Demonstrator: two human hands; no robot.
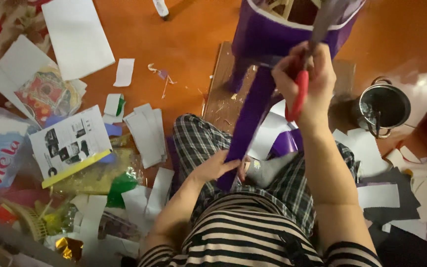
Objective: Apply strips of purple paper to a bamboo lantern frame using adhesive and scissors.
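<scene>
My right hand (306, 79) is raised and grips red-handled scissors (300, 94), whose blades reach up to the purple paper wrapped around a box-like frame (282, 29). A long purple paper strip (250, 118) hangs down from that frame to my lap. My left hand (217, 166) pinches the strip's lower end above my checked trousers. A foot in a grey sock (268, 168) lies just right of that hand.
A wooden board (218, 94) lies under the purple frame on the orange floor. A metal pot (384, 106) stands at the right. White paper strips (147, 133), printed sheets (70, 141), green scraps and plastic packaging litter the left; dark and white sheets (391, 198) lie at the right.
</scene>
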